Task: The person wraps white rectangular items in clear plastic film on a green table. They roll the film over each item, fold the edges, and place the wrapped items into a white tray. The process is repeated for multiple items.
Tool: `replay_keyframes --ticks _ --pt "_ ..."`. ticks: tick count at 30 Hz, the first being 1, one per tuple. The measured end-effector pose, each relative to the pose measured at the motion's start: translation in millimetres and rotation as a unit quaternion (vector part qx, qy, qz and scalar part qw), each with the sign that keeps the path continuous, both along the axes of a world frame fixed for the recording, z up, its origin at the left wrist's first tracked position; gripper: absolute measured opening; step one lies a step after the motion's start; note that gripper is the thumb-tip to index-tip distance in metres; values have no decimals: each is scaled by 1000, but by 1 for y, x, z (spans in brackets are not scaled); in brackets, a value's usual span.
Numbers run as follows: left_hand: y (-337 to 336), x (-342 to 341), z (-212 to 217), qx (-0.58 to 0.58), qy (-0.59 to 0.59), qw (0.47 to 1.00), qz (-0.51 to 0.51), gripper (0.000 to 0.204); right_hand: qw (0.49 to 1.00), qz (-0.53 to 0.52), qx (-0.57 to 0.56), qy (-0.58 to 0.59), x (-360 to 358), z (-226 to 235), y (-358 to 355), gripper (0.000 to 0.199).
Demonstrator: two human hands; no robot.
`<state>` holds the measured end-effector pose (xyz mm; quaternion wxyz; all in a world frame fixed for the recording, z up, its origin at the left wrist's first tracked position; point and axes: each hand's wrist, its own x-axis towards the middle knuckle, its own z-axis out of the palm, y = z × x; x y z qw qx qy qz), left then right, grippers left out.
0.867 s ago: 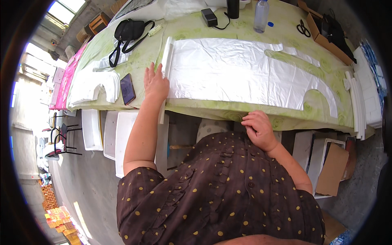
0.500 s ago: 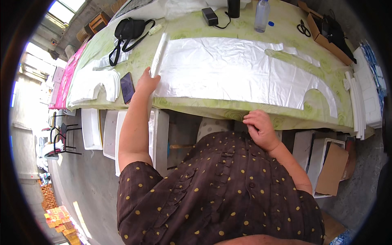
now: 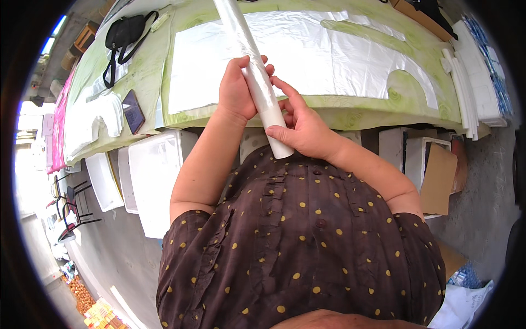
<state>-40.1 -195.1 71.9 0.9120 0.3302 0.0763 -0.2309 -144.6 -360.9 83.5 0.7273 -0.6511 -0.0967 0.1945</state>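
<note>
Roll (image 3: pixel 258 79) now raised; right hand (image 3: pixel 308 131) joins left hand (image 3: pixel 236 92).

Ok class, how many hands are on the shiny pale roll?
2: the left hand around the roll partway up, the right hand near its lower end. The roll's top is out of frame; any there are unseen.

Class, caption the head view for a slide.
Left hand and right hand hold a shiny roll; a silvery sheet lies on green tablecloth.
</note>
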Motion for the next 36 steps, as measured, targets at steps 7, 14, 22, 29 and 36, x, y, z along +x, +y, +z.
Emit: replay_keyframes --ticks 7,14,22,29,36 --pt "-55 -15 -21 426 -266 861 77 62 954 -63 -228 -185 -3 -24 -28 88" --pt "-62 -20 4 319 -526 782 -106 51 980 -80 -180 11 -21 -28 -94 83" --pt "-35 105 -18 453 -138 881 2 69 992 -92 -39 76 -61 -44 -134 83" --pt "-37 156 -7 509 -111 833 -187 36 992 -91 -1 88 -66 -48 -140 85" --pt "-34 199 -18 557 -53 795 -235 14 993 -78 18 89 -48 -51 -138 84"
